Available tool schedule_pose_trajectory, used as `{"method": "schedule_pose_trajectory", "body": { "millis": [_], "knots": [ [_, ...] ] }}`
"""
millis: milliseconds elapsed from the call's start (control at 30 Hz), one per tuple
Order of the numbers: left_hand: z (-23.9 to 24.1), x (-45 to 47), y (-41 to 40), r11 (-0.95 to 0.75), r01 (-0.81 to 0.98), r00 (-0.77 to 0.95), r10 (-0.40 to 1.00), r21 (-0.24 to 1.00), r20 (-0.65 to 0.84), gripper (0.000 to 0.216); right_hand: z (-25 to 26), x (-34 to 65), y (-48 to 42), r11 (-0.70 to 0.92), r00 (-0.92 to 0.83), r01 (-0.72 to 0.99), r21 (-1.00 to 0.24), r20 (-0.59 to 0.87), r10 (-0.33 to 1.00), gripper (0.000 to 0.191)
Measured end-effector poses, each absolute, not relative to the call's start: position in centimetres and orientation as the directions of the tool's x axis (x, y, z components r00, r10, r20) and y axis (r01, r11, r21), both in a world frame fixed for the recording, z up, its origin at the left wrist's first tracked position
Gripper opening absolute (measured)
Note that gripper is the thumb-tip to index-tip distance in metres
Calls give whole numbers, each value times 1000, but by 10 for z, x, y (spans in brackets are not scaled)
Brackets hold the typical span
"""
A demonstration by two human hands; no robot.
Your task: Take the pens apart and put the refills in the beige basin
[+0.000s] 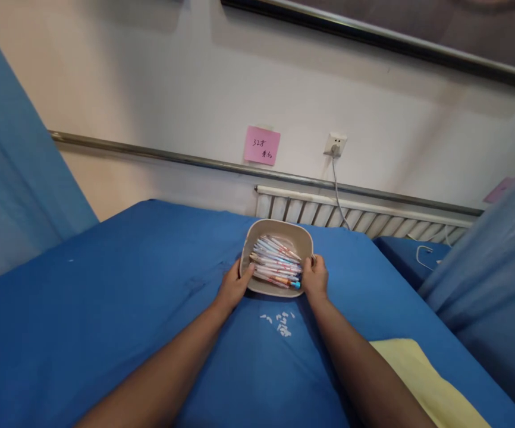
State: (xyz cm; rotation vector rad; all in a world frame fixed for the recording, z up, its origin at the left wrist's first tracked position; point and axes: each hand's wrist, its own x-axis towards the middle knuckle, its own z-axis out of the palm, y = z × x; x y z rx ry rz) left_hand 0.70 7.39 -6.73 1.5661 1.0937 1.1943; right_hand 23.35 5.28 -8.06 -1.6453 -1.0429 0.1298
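A beige plastic basket (279,226) with rounded corners is at the far side of the blue-covered bed (159,267). Inside it lies a heap of slim pens (275,258), mostly white, one with an orange and light-blue end. My left hand (234,286) grips the basket's left side, thumb over the rim. On the right side, my right hand (315,276) is closed round the rim in the same way. Most fingers of both hands are hidden behind the basket walls. Whether the basket rests on the bed or is slightly lifted I cannot tell.
White printed marks (283,324) show on the cover. A yellow cloth (422,380) lies at the near right. Behind the bed are a radiator (311,212), a metal rail (172,158), a socket (335,144) with a plugged-in cable and a pink note (261,145). Blue curtains (12,137) hang at both sides.
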Motion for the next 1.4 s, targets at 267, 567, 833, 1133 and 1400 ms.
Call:
{"method": "schedule_pose_trajectory", "body": {
  "millis": [267,567,833,1133,1400],
  "knots": [
    [-71,7,85,-188,105,161,972,977,170,62,-81,232,46,114,498,641,-759,524,691,34],
    [-65,11,73,-366,347,162,930,863,329,46,-51,197,13,265,7,934,-238,756,654,47],
    [-57,13,68,-420,441,143,906,793,399,39,-49,184,10,160,-19,947,-279,450,893,47],
    [-54,8,74,-451,462,76,878,763,473,39,-48,188,4,277,-169,933,-229,399,901,43],
    [-55,3,80,-525,433,-68,791,733,608,45,-52,188,6,292,-205,923,-250,324,924,42]
  ]
}}
